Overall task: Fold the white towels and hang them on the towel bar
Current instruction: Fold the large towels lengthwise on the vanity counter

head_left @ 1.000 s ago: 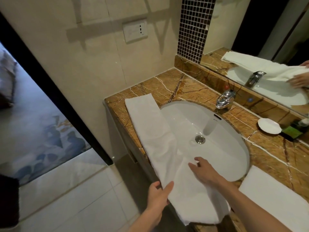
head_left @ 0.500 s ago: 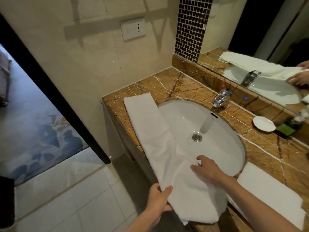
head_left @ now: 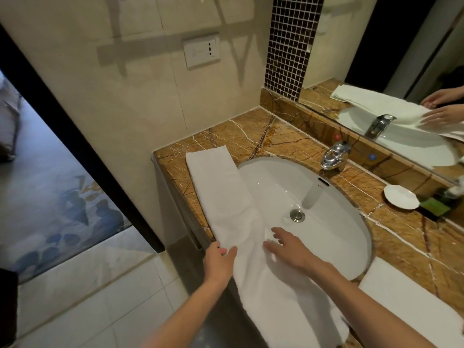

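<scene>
A long white towel (head_left: 221, 194), folded into a narrow strip, lies along the front left rim of the counter and droops over the edge of the sink (head_left: 334, 237). My left hand (head_left: 219, 262) pinches the towel's front edge at the counter's lip. My right hand (head_left: 288, 249) rests flat on the towel over the basin's near side, fingers spread. A second folded white towel (head_left: 411, 305) lies on the counter at the right. No towel bar is in view.
The brown marble counter (head_left: 241, 136) meets a beige wall with a socket plate (head_left: 202, 50). A chrome faucet (head_left: 334, 155), a white soap dish (head_left: 401, 197) and a green packet (head_left: 435, 209) stand behind the basin below the mirror (head_left: 401, 59). A dark doorway opens left.
Both hands have slid leftward along the towel toward its middle. My left hand now grips the edge higher up, and my right hand has spread flat nearer the drain.
</scene>
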